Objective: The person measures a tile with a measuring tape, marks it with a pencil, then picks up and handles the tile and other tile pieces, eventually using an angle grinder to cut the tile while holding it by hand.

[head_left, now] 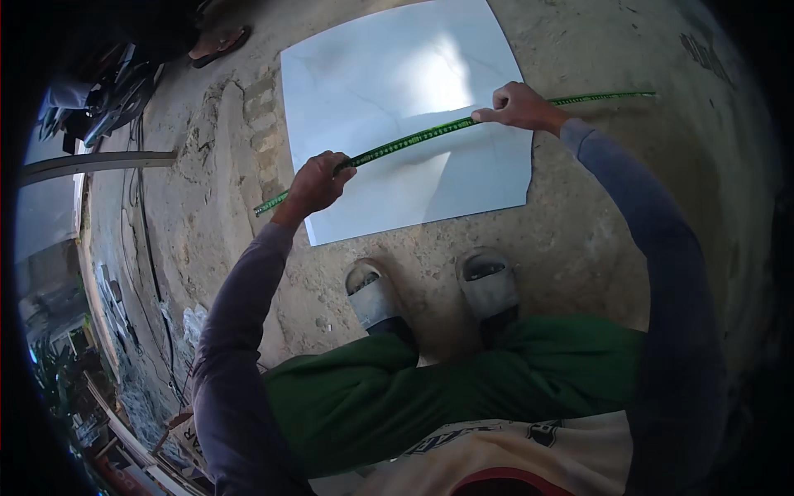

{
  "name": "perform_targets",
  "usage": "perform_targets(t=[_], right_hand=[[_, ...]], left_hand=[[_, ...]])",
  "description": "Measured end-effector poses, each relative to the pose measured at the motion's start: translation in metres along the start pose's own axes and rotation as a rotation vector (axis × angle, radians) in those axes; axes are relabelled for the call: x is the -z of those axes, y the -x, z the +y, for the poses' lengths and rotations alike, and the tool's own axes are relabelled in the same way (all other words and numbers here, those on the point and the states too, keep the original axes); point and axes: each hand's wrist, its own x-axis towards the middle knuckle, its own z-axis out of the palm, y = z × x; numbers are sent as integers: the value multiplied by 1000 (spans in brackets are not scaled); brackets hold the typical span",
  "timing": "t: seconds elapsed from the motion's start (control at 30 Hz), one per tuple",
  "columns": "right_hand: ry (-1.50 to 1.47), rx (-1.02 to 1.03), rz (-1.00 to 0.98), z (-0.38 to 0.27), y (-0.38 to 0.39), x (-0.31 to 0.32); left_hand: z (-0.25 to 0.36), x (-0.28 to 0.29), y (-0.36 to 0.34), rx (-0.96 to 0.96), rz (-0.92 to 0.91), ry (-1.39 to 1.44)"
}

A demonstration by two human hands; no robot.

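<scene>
L hand (321, 183) is gripping the green tape measure blade (413, 142) in a nearly closed fist, thumb lying along the strip. R hand (519, 107) is holding the same blade farther along, thumb & index finger pinching it, other fingers curling in. Btwn the hands the blade is running in a straight-ish line, slanting up to the R, markings facing up. It's crossing over the white marble-look tile (356, 83), w/ one end sticking out past the tile's L edge & the other reaching well past its R edge, over the concrete floor (579, 215). Can't tell if the blade is touching the tile or hanging just above it.

Tile is lying flat on the floor in front of the person, a bright light patch (436, 70) showing on its upper part, shadow covering much of the lower.

Person is wearing grey-blue sleeves (248, 306), green trousers (463, 380) & pale slides, L slide (374, 299) and R slide (488, 291) standing near the tile's lower edge. Upper L, another person's sandalled foot (217, 43) is resting on the floor; below it a curved bar (107, 163) is jutting in, a dark cable (153, 256) running along the ground.
</scene>
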Motion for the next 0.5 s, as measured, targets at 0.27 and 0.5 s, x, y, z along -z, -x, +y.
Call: perform_targets(t=[0.27, 0.5], right_hand=[[56, 35, -155, 30, 47, -26], [352, 368, 114, 14, 114, -72]], left_hand=[[0, -31, -12, -49, -72, 46], [0, -45, -3, -34, -113, -6]])
